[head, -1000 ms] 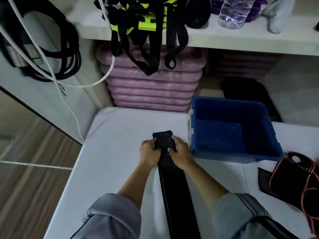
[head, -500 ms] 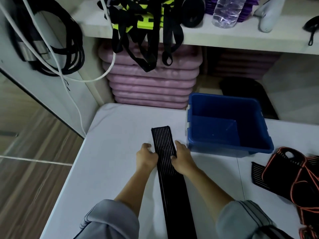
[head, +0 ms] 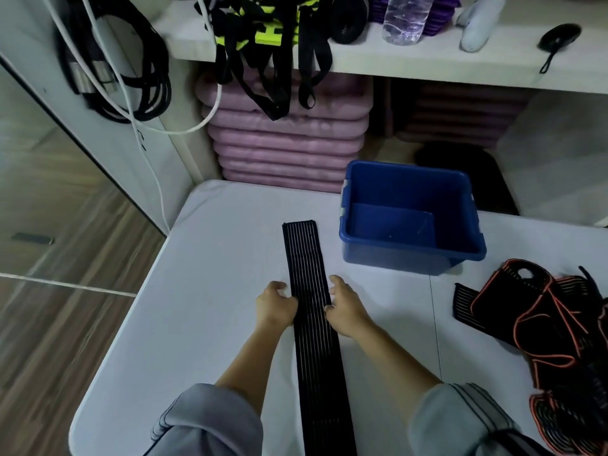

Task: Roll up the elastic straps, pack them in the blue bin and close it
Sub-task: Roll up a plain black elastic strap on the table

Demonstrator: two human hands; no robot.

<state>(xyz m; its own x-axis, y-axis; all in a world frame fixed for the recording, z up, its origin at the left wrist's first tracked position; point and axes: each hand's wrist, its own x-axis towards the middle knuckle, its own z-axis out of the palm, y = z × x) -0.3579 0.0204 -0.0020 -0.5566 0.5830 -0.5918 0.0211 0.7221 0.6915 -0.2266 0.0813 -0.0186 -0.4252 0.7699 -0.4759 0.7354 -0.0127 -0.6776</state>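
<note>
A long black ribbed elastic strap lies flat on the white table, running from near me toward the far edge. My left hand pinches its left edge and my right hand pinches its right edge, about a third of the way back from its far end. The open blue bin stands just right of the strap's far end and holds no straps. A heap of black straps with orange trim lies at the right of the table.
Behind the table a stack of pink mats sits under a white shelf with hanging black and yellow straps, a water bottle and other items. Black and white cables hang at the left. Wooden floor lies left of the table.
Both hands have slid along the strap's edges toward me, away from its far end. More of the strap now lies flat beyond my fingers.
</note>
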